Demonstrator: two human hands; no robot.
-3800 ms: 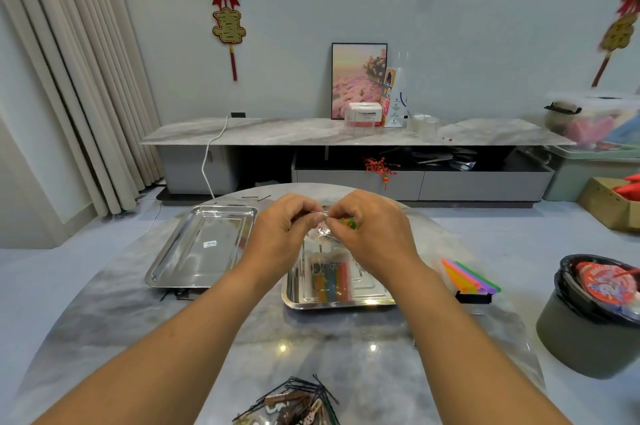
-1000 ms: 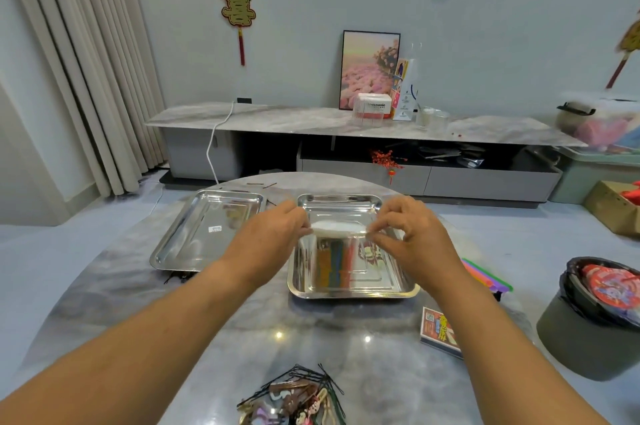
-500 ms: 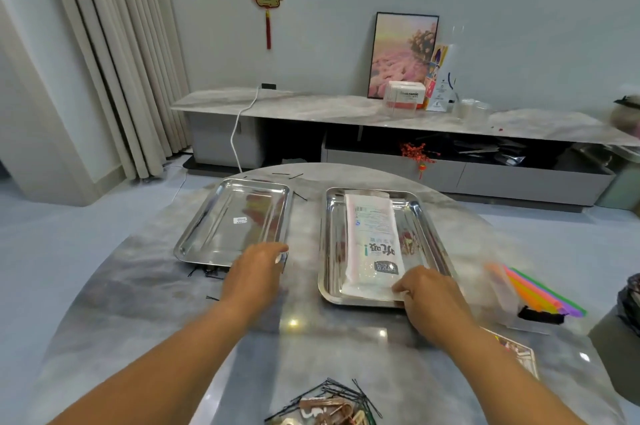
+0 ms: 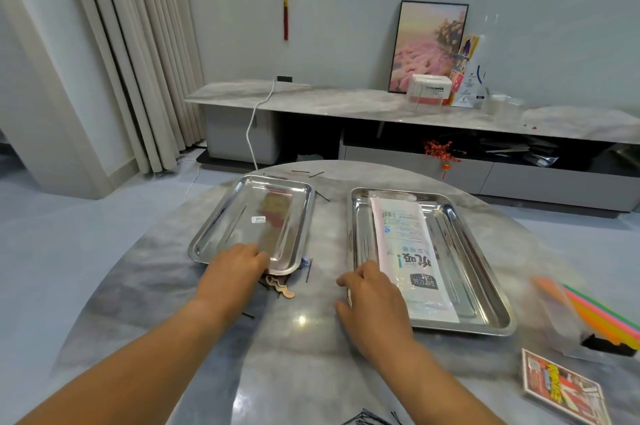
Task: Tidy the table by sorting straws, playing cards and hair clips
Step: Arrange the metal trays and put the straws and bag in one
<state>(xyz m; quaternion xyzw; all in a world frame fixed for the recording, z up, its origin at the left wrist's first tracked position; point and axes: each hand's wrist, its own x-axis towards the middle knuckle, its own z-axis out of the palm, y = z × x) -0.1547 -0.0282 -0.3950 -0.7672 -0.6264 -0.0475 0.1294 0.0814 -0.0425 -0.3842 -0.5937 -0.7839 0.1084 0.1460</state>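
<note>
Two steel trays stand side by side on the round marble table. My left hand (image 4: pixel 232 272) grips the near rim of the left tray (image 4: pixel 221 227), which holds only a small sticker. A brown hair clip (image 4: pixel 284 290) pokes out from under that rim. My right hand (image 4: pixel 374 300) pinches the near left corner of the right tray (image 4: pixel 485 272), where a white packet of straws (image 4: pixel 405 251) lies lengthwise. Coloured straws (image 4: pixel 602 317) in a clear pouch lie at the far right. A playing card pack (image 4: pixel 561 386) sits near the right edge.
Loose black hairpins lie beside the left tray (image 4: pixel 308 270), behind it (image 4: pixel 317 174) and near my left wrist (image 4: pixel 247 315). A tangle of pins (image 4: pixel 367 421) shows at the bottom edge. A low TV cabinet (image 4: pixel 346 102) stands behind the table, curtains to the left.
The straw packet went from both hands down into the right tray. My right hand slid from the packet's near end to the tray's left corner. My left hand settled on the left tray's rim.
</note>
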